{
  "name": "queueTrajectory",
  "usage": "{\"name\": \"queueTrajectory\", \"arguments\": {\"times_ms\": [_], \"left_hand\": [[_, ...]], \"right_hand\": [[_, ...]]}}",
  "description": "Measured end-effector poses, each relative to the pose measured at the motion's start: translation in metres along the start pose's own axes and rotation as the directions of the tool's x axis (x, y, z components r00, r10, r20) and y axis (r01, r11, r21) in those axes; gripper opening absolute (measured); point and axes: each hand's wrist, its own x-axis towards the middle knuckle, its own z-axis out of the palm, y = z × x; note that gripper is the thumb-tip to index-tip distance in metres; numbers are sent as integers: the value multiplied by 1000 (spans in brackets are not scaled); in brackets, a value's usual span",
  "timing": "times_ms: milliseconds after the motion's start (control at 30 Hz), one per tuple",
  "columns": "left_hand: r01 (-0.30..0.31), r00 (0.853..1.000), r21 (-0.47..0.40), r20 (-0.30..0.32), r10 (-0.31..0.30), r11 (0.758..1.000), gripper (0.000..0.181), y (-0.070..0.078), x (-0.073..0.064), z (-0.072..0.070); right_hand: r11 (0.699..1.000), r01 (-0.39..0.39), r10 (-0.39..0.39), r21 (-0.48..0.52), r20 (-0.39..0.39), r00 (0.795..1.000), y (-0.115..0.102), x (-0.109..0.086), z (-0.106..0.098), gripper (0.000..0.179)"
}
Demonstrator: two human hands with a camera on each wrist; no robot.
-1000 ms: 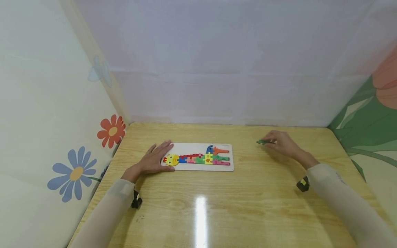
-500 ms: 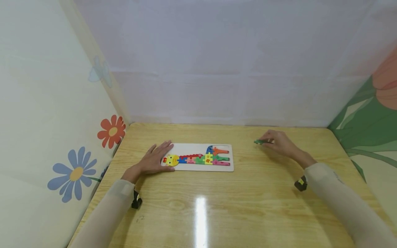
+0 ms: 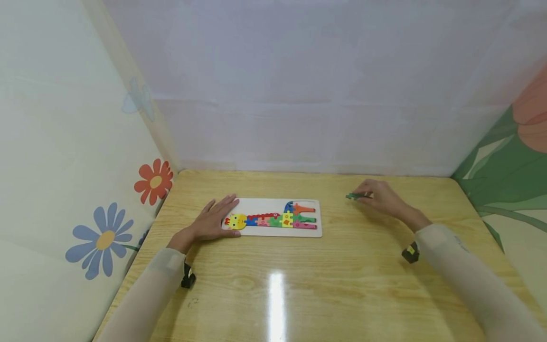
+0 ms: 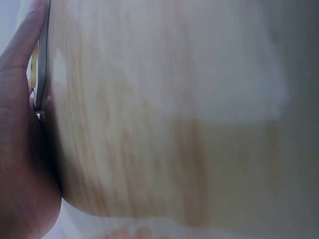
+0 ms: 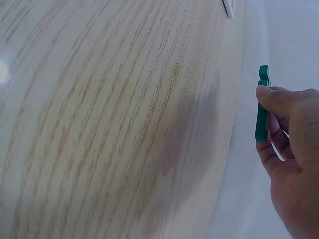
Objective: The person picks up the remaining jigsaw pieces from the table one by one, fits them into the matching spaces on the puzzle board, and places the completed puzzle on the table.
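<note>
A white puzzle board (image 3: 256, 204) lies on the table, its colourful giraffe pieces (image 3: 275, 219) set in with the yellow head at the left. My left hand (image 3: 211, 221) rests flat over the board's left end, fingers spread and thumb along the near edge. In the left wrist view that hand (image 4: 22, 124) shows at the left beside the board's edge. To the right of the board, my right hand (image 3: 384, 197) pinches a green puzzle piece (image 3: 353, 195) between thumb and fingers. The right wrist view shows this green piece (image 5: 262, 112) raised above the tabletop.
The wood-grain table (image 3: 342, 285) ends against a pale back wall (image 3: 273, 95). Flower-printed side walls (image 3: 104, 240) stand left and right. Light glares on the near tabletop. A corner of the board (image 5: 229, 7) shows at the top of the right wrist view.
My right hand has moved slightly left with the green puzzle piece, closer to the board. The left hand and the board have stayed in place.
</note>
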Motion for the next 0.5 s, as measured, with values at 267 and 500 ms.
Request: {"name": "queueTrajectory", "arguments": {"times_ms": [267,500], "left_hand": [[10,1000,-4,1,-10,1000,112,2,-1,0],[14,1000,-5,3,-14,1000,112,2,-1,0]], "right_hand": [[1000,-3,4,-19,19,1000,-3,3,4,23],[999,30,-30,-14,10,999,-3,6,7,24]]}}
